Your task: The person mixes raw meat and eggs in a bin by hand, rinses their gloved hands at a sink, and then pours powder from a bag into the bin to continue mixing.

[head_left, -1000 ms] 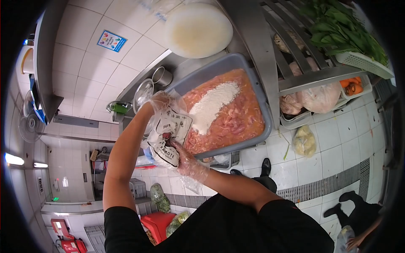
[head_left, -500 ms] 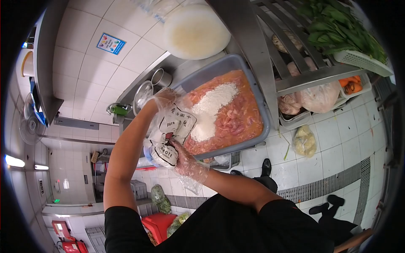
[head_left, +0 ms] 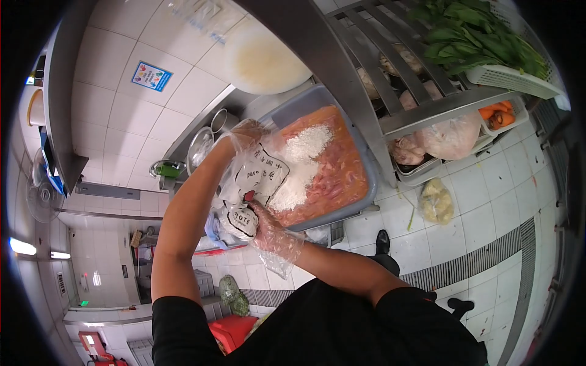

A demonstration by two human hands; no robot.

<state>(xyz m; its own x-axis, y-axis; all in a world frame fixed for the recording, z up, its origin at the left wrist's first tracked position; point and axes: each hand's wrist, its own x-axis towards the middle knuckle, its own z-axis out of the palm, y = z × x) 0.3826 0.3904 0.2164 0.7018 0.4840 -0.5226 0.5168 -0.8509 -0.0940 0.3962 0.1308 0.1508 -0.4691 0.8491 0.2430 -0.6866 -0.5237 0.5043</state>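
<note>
A clear plastic bag of white powder, printed with black lettering, is tilted over a grey tub. My right hand, in a clear plastic glove, grips the bag's near end. My left hand, also gloved, holds its far end near the mouth; the plastic partly hides its fingers. Inside the tub, raw sliced meat lies in orange-pink liquid. A heap of white powder covers part of the meat, just beside the bag.
A round white board leans at the back wall. Metal containers stand beyond my left hand. At right, a slatted steel rack carries leafy greens in a white basket. A bag of yellowish pieces sits on the tiled floor.
My view has shifted slightly, moving the tub and rack left in the picture. Both hands keep hold of the bag, and its upper printed side looks flatter. Another person's legs at right show less.
</note>
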